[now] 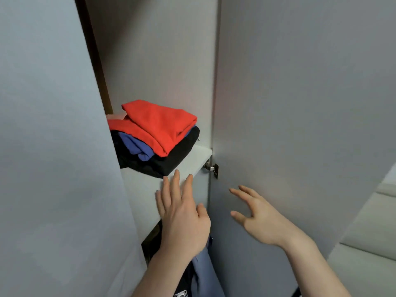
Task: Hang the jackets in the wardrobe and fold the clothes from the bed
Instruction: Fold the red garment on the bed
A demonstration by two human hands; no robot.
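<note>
Both my hands, left and right, are hovering spread-fingered, each grip holding nothing. Folded clothes are overhanging the shelf front edge, so a nudge risks toppling them.

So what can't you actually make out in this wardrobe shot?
Head view only:
- The left end of the folded clothes pile is hidden behind the left door.
- Below the shelf, the hanging clothes are mostly covered by the left hand and its forearm, and cut off by the bottom edge.
- Whether the right hand touches the right door is unclear.
- The pale furniture on the right is cut off by the frame edge.
</note>
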